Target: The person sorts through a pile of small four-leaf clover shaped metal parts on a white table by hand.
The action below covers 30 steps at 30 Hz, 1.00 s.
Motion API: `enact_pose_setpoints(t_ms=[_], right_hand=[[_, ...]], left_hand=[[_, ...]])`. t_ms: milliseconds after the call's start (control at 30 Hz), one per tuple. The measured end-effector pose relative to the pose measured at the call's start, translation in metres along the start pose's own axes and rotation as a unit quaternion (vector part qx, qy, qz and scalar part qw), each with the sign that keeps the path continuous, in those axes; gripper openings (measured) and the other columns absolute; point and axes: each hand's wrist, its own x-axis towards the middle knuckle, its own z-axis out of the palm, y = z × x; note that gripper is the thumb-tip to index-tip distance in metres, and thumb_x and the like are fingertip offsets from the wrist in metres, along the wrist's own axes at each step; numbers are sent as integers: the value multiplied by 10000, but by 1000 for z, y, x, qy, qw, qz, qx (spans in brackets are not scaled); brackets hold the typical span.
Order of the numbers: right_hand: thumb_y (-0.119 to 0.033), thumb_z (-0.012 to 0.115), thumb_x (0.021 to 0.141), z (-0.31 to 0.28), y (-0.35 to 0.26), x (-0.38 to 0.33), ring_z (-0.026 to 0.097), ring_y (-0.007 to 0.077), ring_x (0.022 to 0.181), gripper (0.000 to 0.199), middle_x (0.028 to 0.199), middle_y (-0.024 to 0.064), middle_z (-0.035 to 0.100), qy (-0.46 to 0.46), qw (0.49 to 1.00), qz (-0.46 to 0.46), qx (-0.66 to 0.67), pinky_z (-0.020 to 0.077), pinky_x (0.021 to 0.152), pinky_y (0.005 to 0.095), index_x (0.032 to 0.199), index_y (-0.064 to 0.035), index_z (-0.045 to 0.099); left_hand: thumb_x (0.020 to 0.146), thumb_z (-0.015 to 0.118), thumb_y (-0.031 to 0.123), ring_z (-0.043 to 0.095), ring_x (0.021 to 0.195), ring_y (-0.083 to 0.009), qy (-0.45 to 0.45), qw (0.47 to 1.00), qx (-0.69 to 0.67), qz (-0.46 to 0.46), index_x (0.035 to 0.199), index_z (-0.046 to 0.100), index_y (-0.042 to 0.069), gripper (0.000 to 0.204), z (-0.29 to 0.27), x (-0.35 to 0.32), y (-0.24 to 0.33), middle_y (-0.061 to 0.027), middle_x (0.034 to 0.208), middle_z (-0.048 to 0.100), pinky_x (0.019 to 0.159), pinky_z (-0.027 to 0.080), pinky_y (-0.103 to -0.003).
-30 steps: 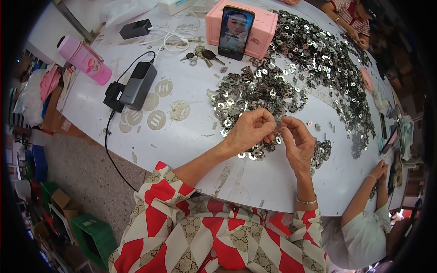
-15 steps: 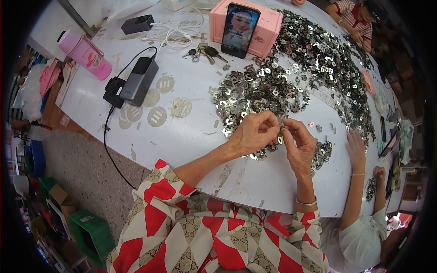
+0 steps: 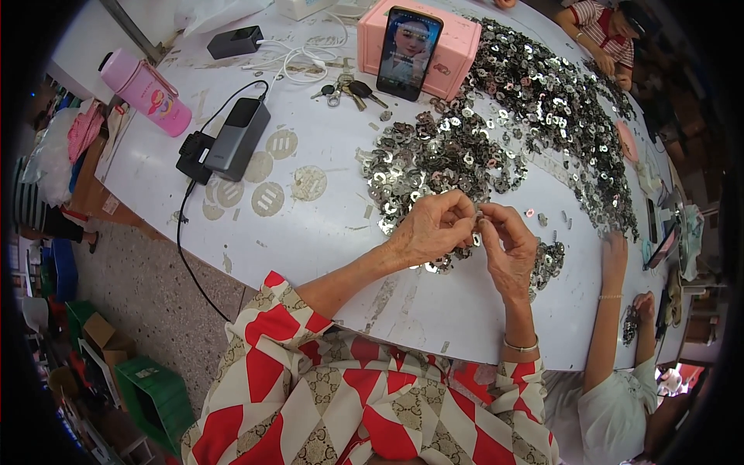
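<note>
Mostly hidden: small piece (image 3: 478, 215) between left hand (image 3: 431, 229), right hand (image 3: 511, 254).

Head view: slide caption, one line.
Left hand and right hand close together beside heaped small metallic pieces on a white table, phone before a pink box.

The person wears a loose top (image 3: 322, 415) printed all over with large, pointed diamond shapes in bright red, cream and beige. The beige patches carry a small, repeating brown motif, too fine to make out fully. The same print runs onto the wide left sleeve (image 3: 275, 322), whose open end leaves the forearm bare, and onto the right sleeve (image 3: 521, 381). A thin, smooth, shiny bangle circles the right arm, just beyond that sleeve's edge. Both the left hand (image 3: 434, 229) and the right hand (image 3: 509, 256) are ungloved, with slim fingers.
</note>
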Motion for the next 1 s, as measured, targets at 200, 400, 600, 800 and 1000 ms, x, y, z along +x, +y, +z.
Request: enact_pose_setpoints(t_ms=[200,400,600,800,1000], right_hand=[[15,591,873,0,-2,0,611,104,817,195,927,49,616,1,1000,26,16,508,744,234,1064,8,629],[10,593,876,1,1,1,614,106,827,191,927,49,614,-5,1000,21,22,510,750,235,1063,8,630],[21,592,872,0,1,0,614,102,818,193,922,47,613,4,999,28,21,508,748,229,1060,9,632],[26,593,871,-2,1,0,606,93,800,184,902,39,610,2,1000,9,24,499,737,221,1050,11,636],[11,596,878,-3,7,-1,602,85,790,168,886,34,614,4,998,33,59,492,728,218,1041,12,640]], left_hand=[[909,544,71,645,758,-121,7,1000,15,-3,929,537,-15,88,-1,1,2,-49,832,600,667,567,-253],[881,541,43,625,686,-107,29,999,5,15,876,528,-27,71,2,1,1,-60,741,617,625,546,-254],[905,546,68,636,746,-108,9,1000,21,-5,915,539,-11,79,1,0,2,-37,811,598,663,564,-249],[874,544,41,626,681,-112,29,999,8,18,866,533,-17,60,4,0,1,-55,726,620,628,547,-257],[880,546,43,632,690,-116,31,1000,3,0,873,536,-16,60,4,0,3,-60,742,624,634,550,-259]])
